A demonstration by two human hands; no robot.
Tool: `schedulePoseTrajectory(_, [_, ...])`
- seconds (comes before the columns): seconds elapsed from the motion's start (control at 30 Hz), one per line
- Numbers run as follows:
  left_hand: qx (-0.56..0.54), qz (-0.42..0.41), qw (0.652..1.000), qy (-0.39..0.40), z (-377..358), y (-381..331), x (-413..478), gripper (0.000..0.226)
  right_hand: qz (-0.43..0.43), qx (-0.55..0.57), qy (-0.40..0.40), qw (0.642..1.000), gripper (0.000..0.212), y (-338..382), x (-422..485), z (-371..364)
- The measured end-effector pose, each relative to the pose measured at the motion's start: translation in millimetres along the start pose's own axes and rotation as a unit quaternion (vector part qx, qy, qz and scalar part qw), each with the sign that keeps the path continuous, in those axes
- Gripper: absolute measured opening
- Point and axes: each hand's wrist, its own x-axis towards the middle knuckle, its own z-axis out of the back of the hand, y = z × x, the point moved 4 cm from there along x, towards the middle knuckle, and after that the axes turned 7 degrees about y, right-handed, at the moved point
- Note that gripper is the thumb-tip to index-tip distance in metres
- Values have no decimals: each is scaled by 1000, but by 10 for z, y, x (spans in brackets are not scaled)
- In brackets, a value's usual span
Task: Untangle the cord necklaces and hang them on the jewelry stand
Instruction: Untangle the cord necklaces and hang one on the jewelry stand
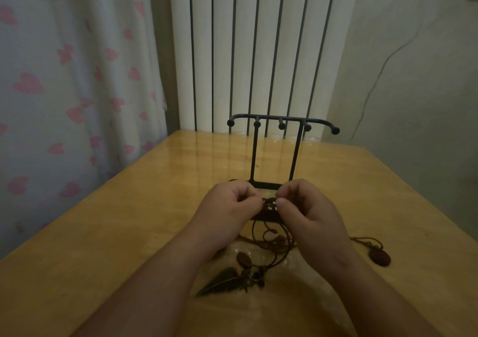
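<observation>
While both fists hover close together, left hand (234,200) & right hand (301,203) pinch tangled cord necklaces (269,235), rest trailing on bench (103,246) in front of empty jewelry stand (280,150).

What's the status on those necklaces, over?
Both hands, left and right, pinching the tangled cords. Stand hooks all bare. Leaf pendant and oval pendant lying on the table. Nothing blocking the stand.
</observation>
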Motion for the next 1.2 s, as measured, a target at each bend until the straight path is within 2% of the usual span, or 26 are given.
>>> schedulePoseTrajectory(0.17, [16, 4, 1000, -6, 0, 2, -5, 19, 17, -75, -13, 997, 5, 13, 18, 29])
schedulePoseTrajectory(0.33, [-15, 17, 1000, -15, 6, 24, -8, 16, -7, -57, -5, 998, 8, -12, 17, 14])
schedulePoseTrajectory(0.5, [21, 8, 999, -28, 15, 10, -15, 12, -13, -53, -5, 998, 8, 22, 20, 11])
schedulePoseTrajectory(0.8, [-31, 56, 997, 35, -65, 40, 2, 22, -77, 146, -13, 986, 11, -17, 27, 27])
schedulePoseTrajectory(0.93, [-20, 64, 997, 50, -100, 57, 6, 27, -139, 265, 44, 953, 22, -79, 36, -12])
schedulePoseTrajectory(1.03, [-4, 89, 996, 21, -57, 92, 9, 24, -152, 340, 72, 925, 20, -71, 46, -11])
schedulePoseTrajectory(1.13, [-27, 100, 994, -21, 18, 119, 13, 26, -151, 339, 27, 928, 19, -81, 72, 60])
schedulePoseTrajectory(1.2, [-82, 92, 992, -40, 19, 117, 19, 27, -155, 269, -3, 951, 20, -91, 64, 103])
